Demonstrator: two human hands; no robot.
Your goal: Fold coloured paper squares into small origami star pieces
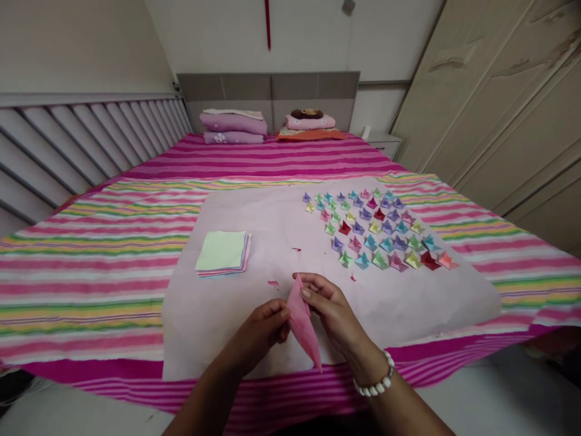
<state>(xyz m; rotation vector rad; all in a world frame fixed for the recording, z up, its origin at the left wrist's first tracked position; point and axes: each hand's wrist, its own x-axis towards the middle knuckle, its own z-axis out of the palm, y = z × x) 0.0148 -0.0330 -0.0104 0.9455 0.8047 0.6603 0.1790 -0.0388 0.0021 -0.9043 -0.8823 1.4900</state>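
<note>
A pink folded sheet of paper (304, 324), long and pointed at both ends, is held between my two hands above the near edge of a large pale sheet (290, 224). My left hand (267, 324) pinches its left side between thumb and fingers. Near its upper tip, my right hand (329, 306) grips it with the thumb in front and the fingers behind. A white beaded bracelet (376, 380) circles my right wrist. The paper's far side and some of my fingertips are hidden.
A stack of coloured square papers (222, 251) lies on the left of the pale sheet. Rows of small folded paper boats (372, 227) cover its right. Paper scraps (273, 284) lie between. Folded bedding (233, 126) sits by the headboard; a railing (91, 142) runs along the left.
</note>
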